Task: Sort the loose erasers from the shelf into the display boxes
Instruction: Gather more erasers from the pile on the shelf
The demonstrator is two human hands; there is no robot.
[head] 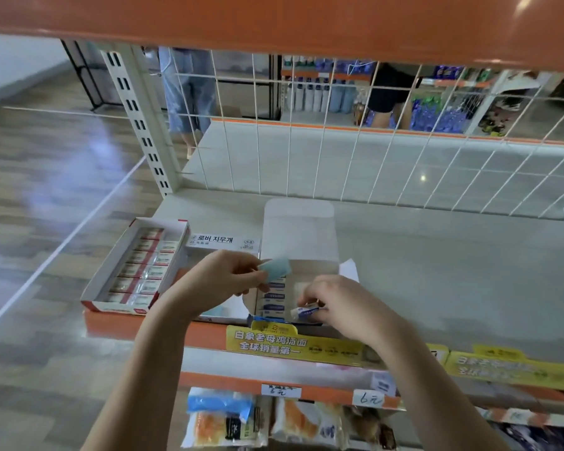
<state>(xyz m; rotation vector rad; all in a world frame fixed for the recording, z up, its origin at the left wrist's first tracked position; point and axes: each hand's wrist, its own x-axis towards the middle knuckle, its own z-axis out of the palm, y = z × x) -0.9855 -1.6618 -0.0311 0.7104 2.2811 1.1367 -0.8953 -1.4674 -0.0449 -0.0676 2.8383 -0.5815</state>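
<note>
2 hands [223, 276] [336, 302], 2 held erasers [275, 268] [308, 310], 2 open display boxes [111, 275] [298, 236], 2 handwritten price tags [280, 390] [370, 399]

From my feed I see two bare forearms reaching in from the lower edge, no sleeves in view. The left hand [222, 276] and right hand [336, 304] wear no gloves, rings or watch.
</note>
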